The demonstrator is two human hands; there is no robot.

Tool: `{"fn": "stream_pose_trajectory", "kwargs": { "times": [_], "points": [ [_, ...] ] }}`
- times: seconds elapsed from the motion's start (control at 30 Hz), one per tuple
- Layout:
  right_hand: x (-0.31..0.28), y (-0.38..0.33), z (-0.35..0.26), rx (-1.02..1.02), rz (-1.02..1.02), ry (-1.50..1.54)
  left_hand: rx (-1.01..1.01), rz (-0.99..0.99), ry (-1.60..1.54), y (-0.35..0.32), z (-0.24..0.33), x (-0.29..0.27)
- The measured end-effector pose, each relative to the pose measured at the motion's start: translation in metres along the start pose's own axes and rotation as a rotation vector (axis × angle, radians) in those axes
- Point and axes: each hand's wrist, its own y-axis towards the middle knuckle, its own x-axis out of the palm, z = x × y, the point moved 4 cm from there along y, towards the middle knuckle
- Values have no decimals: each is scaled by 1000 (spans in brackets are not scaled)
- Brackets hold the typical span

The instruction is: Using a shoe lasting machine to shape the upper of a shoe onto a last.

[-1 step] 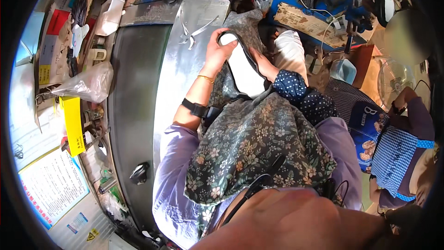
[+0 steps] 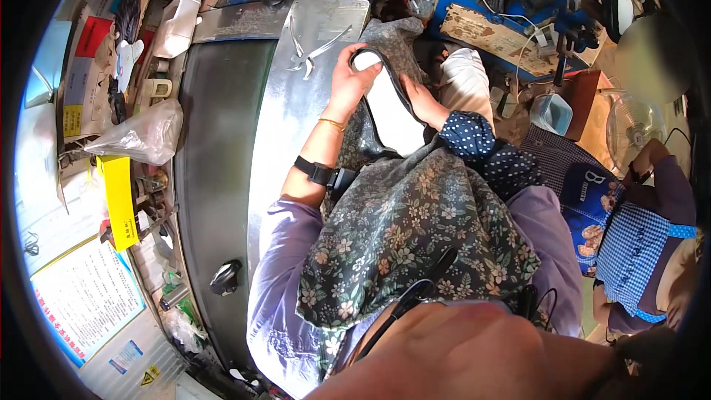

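Hands (image 2: 385, 89) grip white shoe sole (image 2: 389, 107), scissors (image 2: 315, 48) beside.

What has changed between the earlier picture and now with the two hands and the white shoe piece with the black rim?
Nothing has visibly changed. The left hand grips the top of the white shoe piece with the black rim as before, the right hand presses its right edge, and the metal scissors lie untouched on the shiny metal table.

Shiny smooth metal table (image 2: 281, 126); matt white insole (image 2: 389, 107).
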Motion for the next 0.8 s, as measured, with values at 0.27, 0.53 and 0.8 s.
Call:
{"fn": "stream_pose_trajectory", "kwargs": {
  "times": [0.27, 0.53, 0.8],
  "points": [
    [-15, -8, -81, -314, 12, -836, 130, 43, 260, 10, -11, 2],
    [-23, -41, 9, -56, -337, 75, 78, -13, 288, 17, -4, 7],
    [-9, -32, -34, -48, -356, 421, -229, 149, -480, -10, -10, 11]
  ]
}}
